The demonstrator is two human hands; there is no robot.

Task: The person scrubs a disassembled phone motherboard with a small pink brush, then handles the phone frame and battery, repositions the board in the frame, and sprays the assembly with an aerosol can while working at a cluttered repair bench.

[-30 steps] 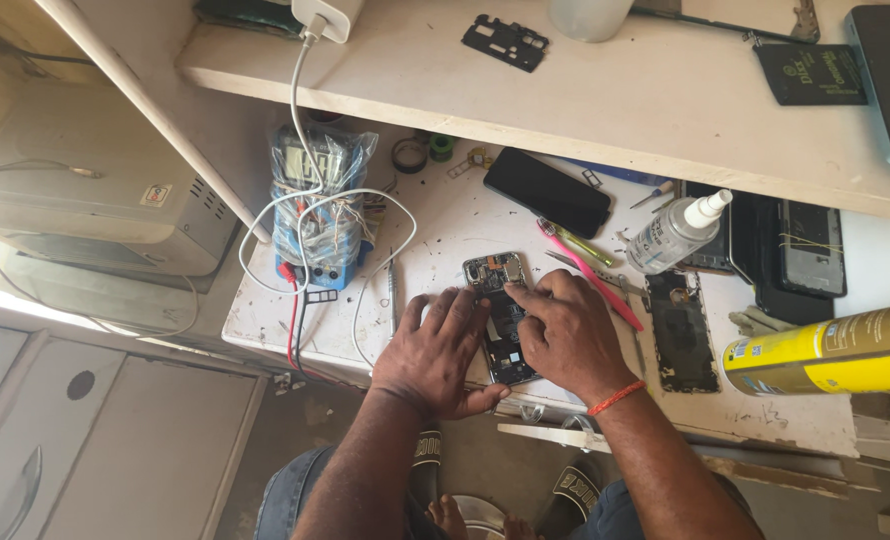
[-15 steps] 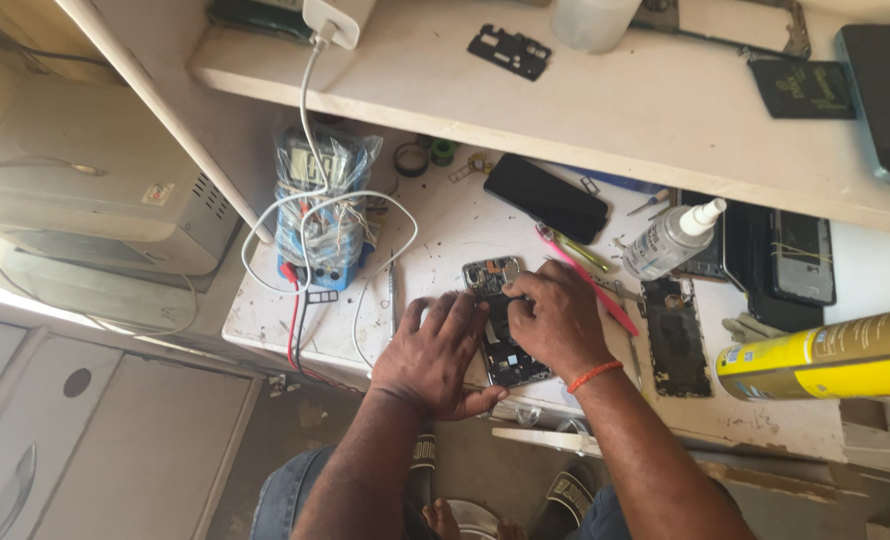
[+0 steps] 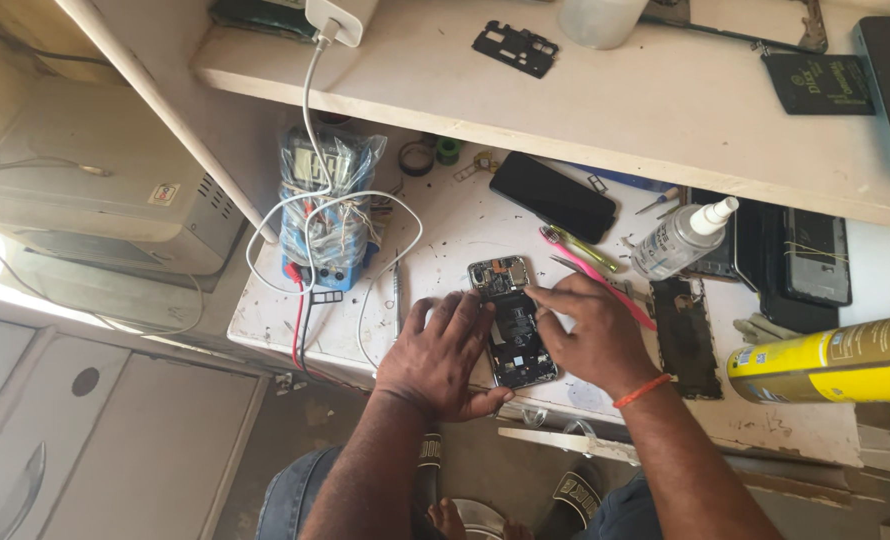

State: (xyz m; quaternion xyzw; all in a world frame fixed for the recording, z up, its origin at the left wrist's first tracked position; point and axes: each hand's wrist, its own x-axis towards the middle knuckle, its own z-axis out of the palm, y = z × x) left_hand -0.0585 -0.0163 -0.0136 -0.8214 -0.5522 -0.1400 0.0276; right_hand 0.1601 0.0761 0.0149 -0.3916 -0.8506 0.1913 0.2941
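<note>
Left hand [image 3: 443, 352] lies flat, fingers spread, pressing the left edge of an opened smartphone [image 3: 512, 322] with its back off and boards exposed. Right hand [image 3: 590, 330] rests on the phone's right side, fingers drawn together toward the upper part; whether they pinch a tool or a small part, I cannot tell. The phone lies flat near the front edge of the white workbench [image 3: 445, 225].

Risk, as I judge it: a slip of either hand could shove the phone off that near edge, or scatter loose parts.

Room is tight. Just right: pink tweezers [image 3: 599, 278], a spray bottle [image 3: 680, 238], a stripped phone frame [image 3: 685, 338]. Behind: a dark phone [image 3: 553, 197]. Left: a screwdriver [image 3: 397, 292], then a wrapped meter [image 3: 323, 208] trailing white cable. A yellow aerosol can [image 3: 830, 358] lies far right. Shelf [image 3: 605, 95] overhangs the back.
</note>
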